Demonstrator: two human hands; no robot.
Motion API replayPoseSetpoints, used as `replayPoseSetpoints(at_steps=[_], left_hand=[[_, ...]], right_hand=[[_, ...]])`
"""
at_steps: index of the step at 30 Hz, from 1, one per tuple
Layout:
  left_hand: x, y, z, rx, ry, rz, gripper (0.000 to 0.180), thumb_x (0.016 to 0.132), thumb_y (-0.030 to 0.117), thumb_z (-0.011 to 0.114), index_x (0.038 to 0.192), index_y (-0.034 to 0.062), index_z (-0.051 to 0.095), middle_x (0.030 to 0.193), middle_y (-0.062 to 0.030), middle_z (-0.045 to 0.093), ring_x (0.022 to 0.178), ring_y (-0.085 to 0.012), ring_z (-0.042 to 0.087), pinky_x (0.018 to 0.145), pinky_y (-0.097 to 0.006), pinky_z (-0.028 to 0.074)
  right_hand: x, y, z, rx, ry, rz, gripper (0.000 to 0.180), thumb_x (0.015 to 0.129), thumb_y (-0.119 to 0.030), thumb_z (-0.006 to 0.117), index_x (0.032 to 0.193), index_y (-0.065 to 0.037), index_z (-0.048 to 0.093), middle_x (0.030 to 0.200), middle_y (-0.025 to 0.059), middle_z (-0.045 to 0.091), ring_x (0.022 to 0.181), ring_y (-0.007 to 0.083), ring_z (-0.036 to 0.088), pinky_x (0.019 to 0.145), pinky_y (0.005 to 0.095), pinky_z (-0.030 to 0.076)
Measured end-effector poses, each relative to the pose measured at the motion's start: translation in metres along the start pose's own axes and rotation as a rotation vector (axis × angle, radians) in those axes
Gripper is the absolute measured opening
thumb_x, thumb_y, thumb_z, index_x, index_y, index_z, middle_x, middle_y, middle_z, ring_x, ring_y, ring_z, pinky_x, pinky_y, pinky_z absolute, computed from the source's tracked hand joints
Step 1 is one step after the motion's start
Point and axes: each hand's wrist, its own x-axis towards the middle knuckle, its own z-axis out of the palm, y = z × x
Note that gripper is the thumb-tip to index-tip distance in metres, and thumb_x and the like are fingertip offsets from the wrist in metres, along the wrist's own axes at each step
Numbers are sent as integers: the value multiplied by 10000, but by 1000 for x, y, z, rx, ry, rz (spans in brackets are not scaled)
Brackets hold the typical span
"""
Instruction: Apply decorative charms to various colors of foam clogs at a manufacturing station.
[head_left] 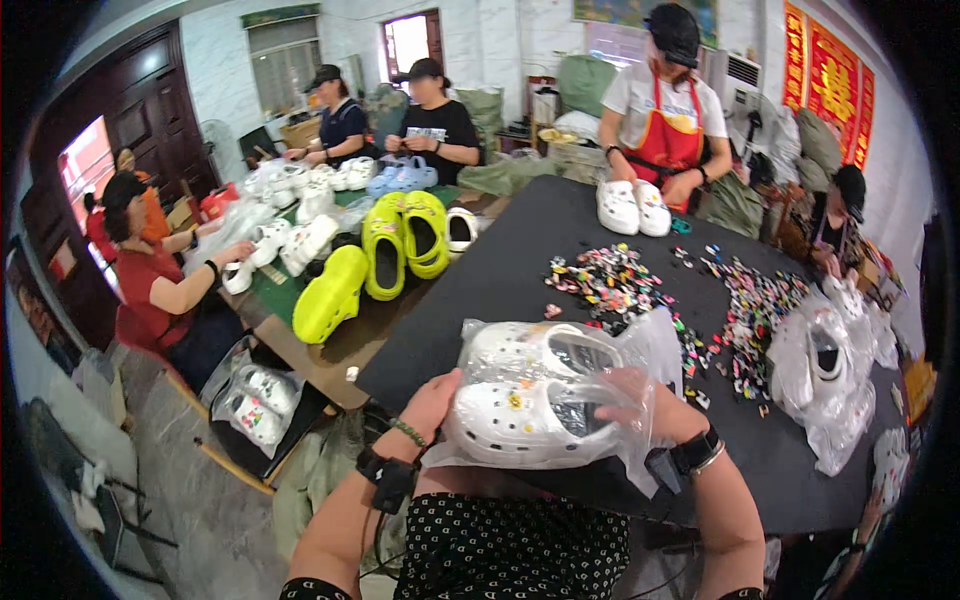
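Observation:
A pair of white clog shoes [525,420] with small colourful charms sits inside a clear plastic bag [640,350] at the near edge of a black table [530,260]. My left hand [432,400] grips the bag and the toe end of the nearer shoe from the left. My right hand [640,400] is under the plastic, holding the heel end on the right. Both wrists wear bands.
Heaps of small colourful charms [690,300] lie mid-table. Bagged white clogs [825,370] sit at right. Neon yellow clogs [400,240] and white ones [300,240] cover the left table. Several other people work around; one in a red apron [665,140] holds white clogs [632,208].

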Motion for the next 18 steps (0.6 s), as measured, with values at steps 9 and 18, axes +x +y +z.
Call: replayPoseSetpoints(at_steps=[9, 18], left_hand=[[-25, 22, 29, -239, -58, -152, 366, 1000, 320, 525, 1157, 6, 631, 1072, -68, 673, 925, -169, 642, 796, -325, 525], [-8, -10, 7, -231, -1, -89, 143, 921, 111, 539, 1001, 41, 634, 944, -81, 667, 830, -186, 648, 738, -337, 543]], right_hand=[[24, 15, 9, -317, 53, -194, 267, 803, -244, 722, 909, -21, 619, 883, 149, 608, 888, 368, 583, 764, 459, 483], [9, -8, 4, -320, -40, -139, 292, 798, -215, 716, 1005, -47, 596, 932, 177, 605, 913, 375, 584, 799, 452, 485]])
